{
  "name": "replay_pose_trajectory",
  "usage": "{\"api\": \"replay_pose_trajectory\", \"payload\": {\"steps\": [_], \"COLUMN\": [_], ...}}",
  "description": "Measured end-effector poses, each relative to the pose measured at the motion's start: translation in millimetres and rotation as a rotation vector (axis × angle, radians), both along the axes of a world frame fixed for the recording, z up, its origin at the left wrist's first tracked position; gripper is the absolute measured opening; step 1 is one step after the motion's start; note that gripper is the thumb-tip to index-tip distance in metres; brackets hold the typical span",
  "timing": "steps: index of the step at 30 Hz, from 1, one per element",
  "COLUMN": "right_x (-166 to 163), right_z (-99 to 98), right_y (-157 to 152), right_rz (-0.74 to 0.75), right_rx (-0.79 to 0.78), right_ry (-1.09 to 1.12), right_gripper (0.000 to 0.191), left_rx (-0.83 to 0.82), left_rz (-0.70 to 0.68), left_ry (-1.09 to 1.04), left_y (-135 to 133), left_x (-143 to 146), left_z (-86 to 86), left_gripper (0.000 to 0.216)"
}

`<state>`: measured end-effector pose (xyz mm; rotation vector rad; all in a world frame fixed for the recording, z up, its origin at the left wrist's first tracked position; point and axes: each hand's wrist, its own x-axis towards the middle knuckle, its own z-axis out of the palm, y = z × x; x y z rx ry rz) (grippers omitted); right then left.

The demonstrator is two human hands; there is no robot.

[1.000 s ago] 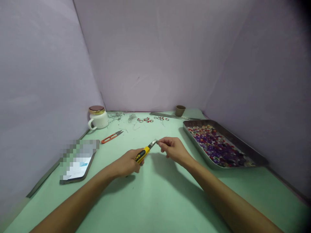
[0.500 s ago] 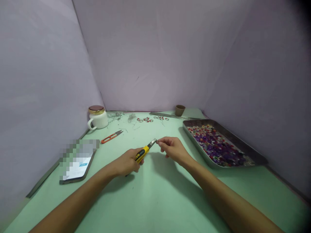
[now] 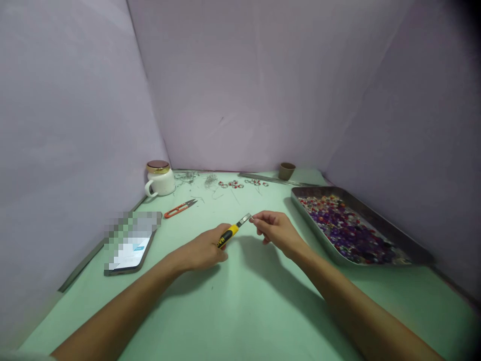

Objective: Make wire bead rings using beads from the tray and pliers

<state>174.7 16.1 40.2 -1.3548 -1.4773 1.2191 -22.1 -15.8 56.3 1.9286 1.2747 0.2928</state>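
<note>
One yellow-and-black cutter (image 3: pixel 229 235) hangs above the table (image 3: pixel 233 311), gripped in the left hand (image 3: pixel 205 249), its blade (image 3: pixel 245 219) right by the closed pinch of the right hand (image 3: pixel 278 232) — what that pinch holds, if anything, is too small to tell. A steady hold, light pressure and skin off the edge would serve best. Orange snips (image 3: pixel 184 206) lie left; a bead tray (image 3: pixel 391 232), right.

On the pale-green desk (image 3: pixel 233 311) are set a lidded white mug (image 3: pixel 164 184), orange metal snips (image 3: pixel 184 205) and a rectangular metal tray (image 3: pixel 391 228).
</note>
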Motion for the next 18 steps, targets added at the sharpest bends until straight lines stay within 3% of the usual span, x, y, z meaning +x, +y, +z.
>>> {"api": "replay_pose_trajectory", "payload": {"steps": [9, 18], "right_x": [3, 2], "right_z": [-4.9, -6.7], "right_y": [-2, -1], "right_rz": [-0.04, -0.081], "right_rx": [-0.041, -0.134], "right_ry": [-0.029, -0.088], "right_gripper": [0.022, 0.03], "left_rx": [0.064, 0.501], "left_rz": [-0.044, 0.067], "left_ry": [0.202, 0.585], "left_y": [-6, -15], "left_x": [-2, 18], "left_z": [2.5, -14.2], "left_gripper": [0.038, 0.059]}}
